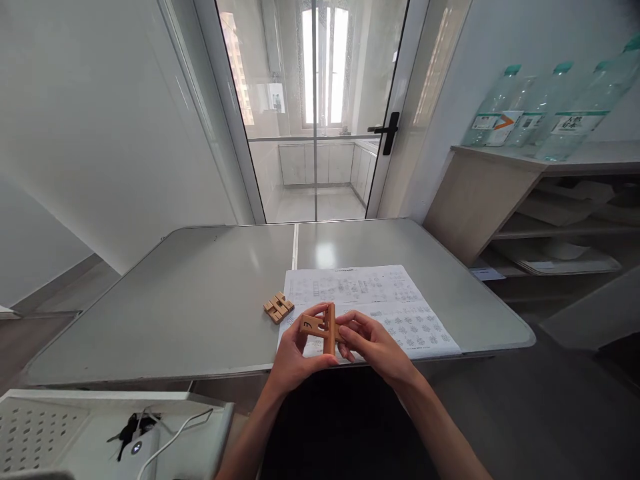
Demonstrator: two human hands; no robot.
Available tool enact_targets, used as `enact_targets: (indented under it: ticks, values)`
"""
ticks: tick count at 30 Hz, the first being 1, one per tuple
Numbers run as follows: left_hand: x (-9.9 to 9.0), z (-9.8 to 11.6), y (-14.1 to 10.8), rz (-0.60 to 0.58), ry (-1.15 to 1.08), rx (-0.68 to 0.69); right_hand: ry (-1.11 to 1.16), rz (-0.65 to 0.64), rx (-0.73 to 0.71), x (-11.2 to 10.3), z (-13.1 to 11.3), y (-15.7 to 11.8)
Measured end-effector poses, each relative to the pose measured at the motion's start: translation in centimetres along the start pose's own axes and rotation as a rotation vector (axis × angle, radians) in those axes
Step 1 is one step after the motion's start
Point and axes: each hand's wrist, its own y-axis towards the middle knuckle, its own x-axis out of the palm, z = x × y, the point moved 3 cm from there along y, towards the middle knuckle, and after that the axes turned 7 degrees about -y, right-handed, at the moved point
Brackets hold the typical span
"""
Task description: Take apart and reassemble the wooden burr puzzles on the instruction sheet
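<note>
Near the table's front edge, several interlocked wooden pieces [330, 330] are held between both hands, above a printed sheet [423, 307]. My left hand [297, 357] grips them from the left, thumb at the bottom of an upright bar and fingers behind. One piece sticks out to the left and bears a dark "3"-like mark. My right hand [373, 343] pinches the right end of the pieces with thumb and fingers. Left of the sheet, a small group of notched wooden blocks [279, 307] lies on the grey table [200, 287].
At the lower left, a white tray [200, 433] holds keys, a white device and a cable. Plastic bottles [535, 110] stand on a wooden shelf [500, 200] at the right. A glass door [316, 139] is behind the table.
</note>
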Motion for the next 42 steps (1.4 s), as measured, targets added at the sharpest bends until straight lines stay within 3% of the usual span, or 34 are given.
enact_targets:
  ticks: [5, 14, 18, 22, 27, 35, 38, 42]
  values:
    - [0.0, -0.3, 0.0, 0.038, 0.008, 0.020, 0.012, 0.013, -0.008, 0.0, -0.1, 0.0]
    - [0.4, -0.3, 0.4, -0.024, 0.047, 0.007, -0.018, 0.015, -0.019, -0.8, 0.4, 0.1]
    - [0.1, -0.4, 0.5, 0.022, 0.194, 0.023, -0.095, 0.110, -0.041, -2.5, 1.2, 0.9]
    - [-1.1, -1.1, 0.7, 0.084, 0.480, -0.014, -0.177, 0.223, -0.057, -5.5, 2.5, 1.8]
    - [-1.8, -2.6, 2.0, -0.070, 0.724, -0.019, -0.238, 0.323, -0.055, -8.2, 4.1, 2.0]
    - [-1.7, -3.5, 4.1, -0.186, 0.849, -0.027, -0.278, 0.362, -0.072, -9.0, 6.0, 1.3]
    - [-2.3, -2.8, 4.3, -0.116, 0.859, 0.005, -0.318, 0.371, -0.063, -9.2, 6.2, 1.2]
    - [-3.2, -0.8, 4.8, 0.154, 0.823, 0.021, -0.298, 0.350, -0.077, -9.1, 5.9, 1.2]
